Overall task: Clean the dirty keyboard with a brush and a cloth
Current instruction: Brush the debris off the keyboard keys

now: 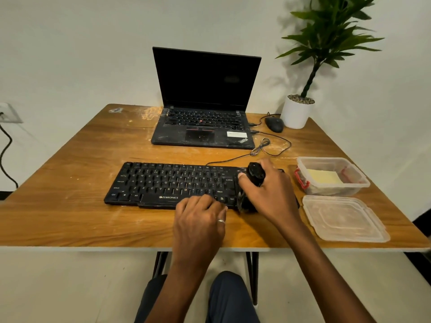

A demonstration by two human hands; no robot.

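The right hand (pixel 268 193) and brush (pixel 256 174) hide one end of the keyboard (pixel 168 183)

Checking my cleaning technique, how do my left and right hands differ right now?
The right hand grips the black brush at the right end of the keyboard; the left hand holds nothing and rests on its front edge. The left hand wears a ring; the right hand shows none. Both are over the keyboard.

I read the surface (pixel 70 206) as semi-gloss wood-grain board, with pale dusty scuffs toward 11 o'clock. I log the keyboard (pixel 168 183) as matt black plastic, dust-speckled; the laptop (pixel 200 134) at 12 o'clock is likewise matt black and dust-streaked. At 3 o'clock, the container (pixel 331 176) and lid (pixel 345 220) are clear smooth plastic. The brush (pixel 255 174) handle is glossy black.
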